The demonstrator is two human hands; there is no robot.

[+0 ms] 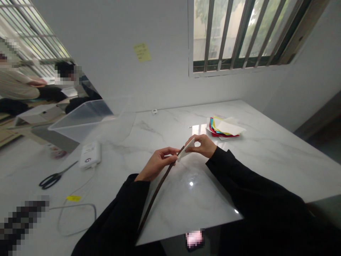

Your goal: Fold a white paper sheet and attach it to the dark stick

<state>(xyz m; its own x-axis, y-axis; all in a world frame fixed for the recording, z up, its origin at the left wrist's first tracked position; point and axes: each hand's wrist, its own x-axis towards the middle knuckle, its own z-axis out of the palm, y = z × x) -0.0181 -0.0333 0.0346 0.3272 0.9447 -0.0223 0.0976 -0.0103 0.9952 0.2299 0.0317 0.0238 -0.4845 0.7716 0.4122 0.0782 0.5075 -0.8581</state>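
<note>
My left hand (161,163) pinches the upper end of a long, thin dark brown strip (161,182). The strip slants down to the table's front edge beside my left sleeve; its material is unclear. Between the thumb and fingers of my right hand (203,145) is a small white piece, flat like card or stiff paper (188,148). Its lower left edge meets the strip's top end, close to my left fingertips. Whether the two are joined cannot be seen.
Behind my right hand lies a stack of coloured and white sheets (225,127). Scissors (57,176), a white power bank (90,155) and a looped cable (77,205) are at left. A clear plastic bin (82,121) stands behind them. People sit at far left.
</note>
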